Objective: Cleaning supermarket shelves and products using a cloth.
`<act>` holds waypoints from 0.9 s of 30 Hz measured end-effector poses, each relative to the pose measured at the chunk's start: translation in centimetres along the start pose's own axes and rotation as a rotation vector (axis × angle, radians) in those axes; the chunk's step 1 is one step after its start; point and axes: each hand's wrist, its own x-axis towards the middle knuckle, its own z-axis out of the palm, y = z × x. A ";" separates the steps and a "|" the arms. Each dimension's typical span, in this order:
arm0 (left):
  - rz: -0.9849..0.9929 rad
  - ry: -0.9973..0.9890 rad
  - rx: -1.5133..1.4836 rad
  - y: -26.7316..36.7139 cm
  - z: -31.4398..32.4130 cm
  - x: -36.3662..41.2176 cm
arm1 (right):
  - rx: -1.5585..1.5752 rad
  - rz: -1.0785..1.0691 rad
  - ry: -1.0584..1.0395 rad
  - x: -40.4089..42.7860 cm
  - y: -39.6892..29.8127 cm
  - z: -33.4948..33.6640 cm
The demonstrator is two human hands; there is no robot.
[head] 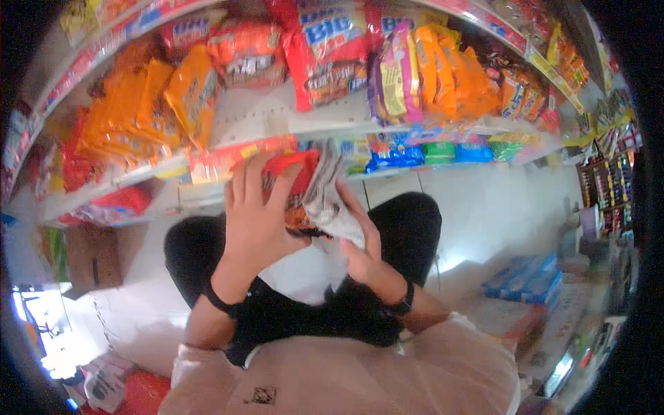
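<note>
My left hand grips a red and brown plastic packet in front of the shelf, fingers spread across its face and the thumb beneath. A folded grey-white cloth lies against the packet's right side, and my right hand holds it from the right. The packet's lower edge is partly hidden by the hand and cloth. Both hands are above my bent knees, just below the edge of a white shelf. On that shelf stand orange packets, a red packet and a large red bag.
A purple and yellow packet stands beside more orange packets. Blue and green packets fill the lower shelf. A brown cardboard box is at left on the tiled floor; a blue package lies at right.
</note>
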 end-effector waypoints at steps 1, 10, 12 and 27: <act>-0.026 0.055 0.007 -0.6 -0.2 0.1 | 0.115 0.025 -0.010 0.1 -0.3 0.5; 0.220 0.398 -0.222 3.3 -9.0 2.2 | 0.552 0.713 0.079 -1.2 3.8 0.2; 0.385 0.339 -0.163 6.5 -11.8 5.9 | 0.311 0.832 -0.092 1.1 4.6 1.1; 0.232 0.020 0.606 10.1 -11.0 41.7 | 0.058 0.820 -0.312 5.4 9.5 0.9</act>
